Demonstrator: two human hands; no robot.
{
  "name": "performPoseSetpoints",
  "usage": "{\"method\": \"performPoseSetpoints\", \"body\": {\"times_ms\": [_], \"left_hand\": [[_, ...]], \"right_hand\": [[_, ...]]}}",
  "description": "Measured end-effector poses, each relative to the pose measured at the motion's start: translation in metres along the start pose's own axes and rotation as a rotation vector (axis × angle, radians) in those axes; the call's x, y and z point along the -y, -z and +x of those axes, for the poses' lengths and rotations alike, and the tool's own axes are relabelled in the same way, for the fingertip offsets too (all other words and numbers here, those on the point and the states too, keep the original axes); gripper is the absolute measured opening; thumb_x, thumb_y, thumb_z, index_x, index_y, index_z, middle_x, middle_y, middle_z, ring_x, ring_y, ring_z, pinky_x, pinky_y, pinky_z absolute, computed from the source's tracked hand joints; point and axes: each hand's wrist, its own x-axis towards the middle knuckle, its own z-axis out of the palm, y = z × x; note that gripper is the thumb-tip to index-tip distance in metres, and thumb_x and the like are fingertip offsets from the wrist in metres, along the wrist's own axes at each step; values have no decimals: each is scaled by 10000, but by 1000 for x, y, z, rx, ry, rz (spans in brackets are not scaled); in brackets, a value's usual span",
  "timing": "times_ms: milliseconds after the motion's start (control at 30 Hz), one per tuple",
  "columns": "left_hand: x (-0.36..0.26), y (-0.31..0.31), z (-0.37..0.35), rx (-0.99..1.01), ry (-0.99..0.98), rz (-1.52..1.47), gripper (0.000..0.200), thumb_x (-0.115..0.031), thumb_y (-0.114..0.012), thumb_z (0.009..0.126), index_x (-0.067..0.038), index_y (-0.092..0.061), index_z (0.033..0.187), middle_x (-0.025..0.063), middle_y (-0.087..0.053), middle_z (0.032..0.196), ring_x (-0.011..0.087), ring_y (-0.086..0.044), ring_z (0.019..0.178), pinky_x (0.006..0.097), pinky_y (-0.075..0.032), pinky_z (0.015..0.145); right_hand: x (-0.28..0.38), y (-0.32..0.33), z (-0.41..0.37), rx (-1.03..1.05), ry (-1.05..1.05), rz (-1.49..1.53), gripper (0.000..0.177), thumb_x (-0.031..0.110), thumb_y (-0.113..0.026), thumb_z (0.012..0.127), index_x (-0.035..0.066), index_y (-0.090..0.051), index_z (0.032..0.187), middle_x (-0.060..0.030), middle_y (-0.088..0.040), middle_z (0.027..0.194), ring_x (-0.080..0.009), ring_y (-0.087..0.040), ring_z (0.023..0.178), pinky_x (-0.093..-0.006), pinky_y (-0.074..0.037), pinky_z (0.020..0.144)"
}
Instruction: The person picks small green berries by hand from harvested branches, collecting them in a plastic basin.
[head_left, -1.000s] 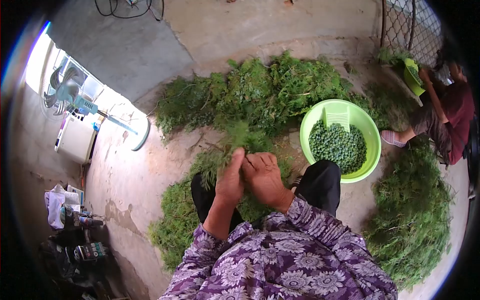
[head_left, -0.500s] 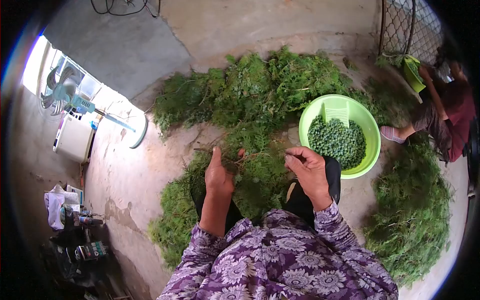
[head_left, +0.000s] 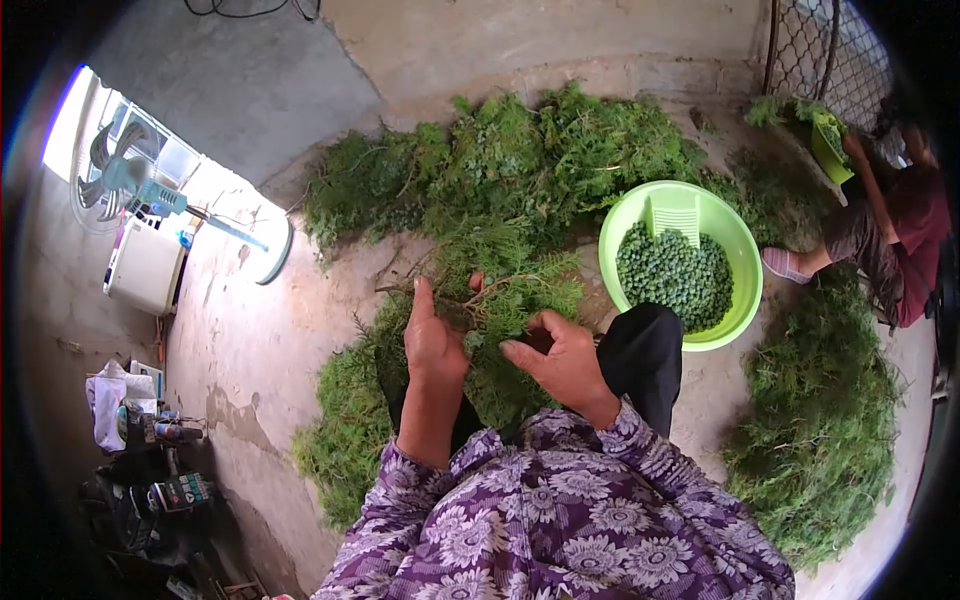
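Since half a second earlier, your right hand (head_left: 565,360) had come back from beside the green basin (head_left: 745,250) to the sprig (head_left: 505,295), which your left hand (head_left: 432,345) held in a closed grip above your lap. The right grip was narrow, with fingertips in the foliage; you could not tell whether it pinched anything. Berries (head_left: 675,278) lay in the basin just right of the hands, and cut branches (head_left: 520,160) were heaped on the floor beyond.

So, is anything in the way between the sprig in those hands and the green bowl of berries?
Nothing visible. The left hand holds the sprig, the right hand works at it, and the green bowl sits open just beside it; only the knee lies near its rim.
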Motion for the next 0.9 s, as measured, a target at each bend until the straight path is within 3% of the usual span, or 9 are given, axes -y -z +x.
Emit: {"method": "performPoseSetpoints", "body": {"times_ms": [67,300,400,500,567,733,867,900], "left_hand": [[4,5,5,37,-19,-29,381,-307,-334,914,-6,-427,1128,134,-566,1010,241,-578,863,380,-475,776],[3,3,5,15,-42,23,374,-304,-335,914,-3,-432,1115,129,-565,1000,240,-582,840,376,-483,745],[3,3,6,32,50,-40,366,-304,-326,917,-11,-432,1110,123,-568,981,237,-582,814,380,-489,710],[3,5,11,-89,61,30,370,-312,-301,922,-20,-427,1111,128,-567,975,237,-575,813,388,-489,680],[2,20,28,-78,-23,-62,382,-322,-284,924,-21,-423,1115,135,-569,970,240,-570,831,396,-484,671],[-8,9,17,-52,-58,-87,391,-322,-278,925,-14,-429,1111,131,-576,956,239,-568,851,384,-483,701],[-4,0,9,-35,-23,-37,390,-334,-298,919,-20,-451,1093,131,-580,958,241,-569,843,376,-481,726],[-1,-2,8,12,-24,-53,385,-333,-305,918,-23,-450,1094,131,-579,961,240,-569,842,377,-477,729]], "right_hand": [[-8,-3,2,21,-49,31,272,200,-684,717,-4,-552,838,-17,-558,674,-47,-479,614,-210,-413,550],[-1,1,5,76,-39,74,208,168,-654,726,-4,-542,762,-1,-513,638,-45,-432,584,-223,-381,509],[3,3,6,145,9,87,199,158,-629,735,-11,-525,721,11,-499,625,-37,-413,569,-217,-359,492],[4,7,3,252,-92,265,193,167,-612,733,-4,-527,706,7,-500,614,-39,-441,563,-199,-366,492],[24,27,-1,582,-404,464,161,162,-588,743,15,-543,793,-5,-544,671,-72,-510,600,-205,-404,502],[29,30,7,483,-476,831,267,127,-561,759,39,-475,997,-30,-546,821,-72,-523,627,-176,-414,513],[27,15,10,364,-377,624,262,75,-609,720,34,-513,961,-22,-556,761,-88,-520,612,-205,-428,521],[24,9,11,297,-154,404,250,67,-619,715,26,-519,940,-11,-538,750,-76,-506,621,-215,-418,527]]}}
